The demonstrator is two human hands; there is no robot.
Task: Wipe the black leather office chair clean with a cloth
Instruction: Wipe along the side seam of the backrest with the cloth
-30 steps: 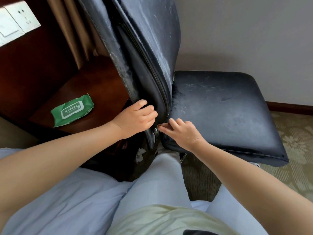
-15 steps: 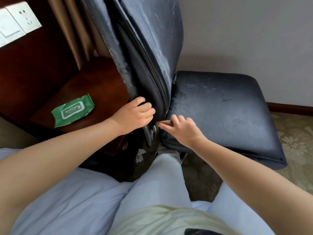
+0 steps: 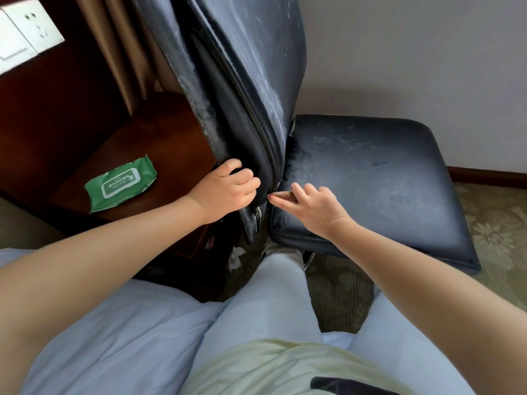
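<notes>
The black leather chair stands side-on, its dusty, scuffed backrest (image 3: 251, 81) upright at centre and its seat (image 3: 376, 178) stretching to the right. My left hand (image 3: 228, 192) is closed around the lower rear edge of the backrest. My right hand (image 3: 316, 205) pinches a small brown folded cloth (image 3: 281, 194), with its tip at the gap where backrest and seat meet. Most of the cloth is hidden inside my fingers.
A green pack of wet wipes (image 3: 119, 185) lies on the dark wooden table (image 3: 159, 143) left of the chair. A crumpled white tissue (image 3: 235, 256) lies on the floor under the chair. Wall sockets (image 3: 28, 32) are at upper left, patterned carpet (image 3: 496, 223) at right.
Both hands have slid slightly upward along the base of the backrest. The brown cloth in my right hand now shows more clearly at the gap.
</notes>
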